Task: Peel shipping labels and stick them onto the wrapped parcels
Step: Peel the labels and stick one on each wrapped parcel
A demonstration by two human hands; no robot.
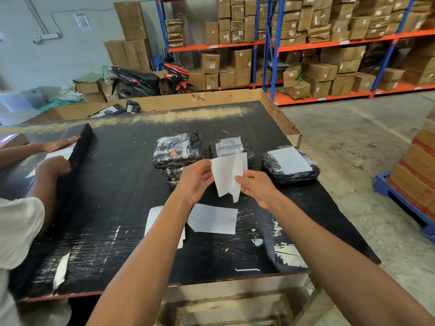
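I see my left hand (196, 178) and right hand (255, 187) raised above the bench (122, 184), each pinching one side of a white shipping label (228, 175). The label is splitting into two thin layers, blank on the side facing me. Below my wrists lie a loose white sheet (213, 218) and a small stack of labels (153, 220), partly hidden by my left forearm. Beyond the label sit three wrapped parcels in shiny black film: the left parcel (177, 149), the middle parcel (231, 147) and the right parcel (290, 164), each carrying a white label; the print is too blurred to read. At far left, another person's two hands (56, 154) press paper onto a long black package (80, 140).
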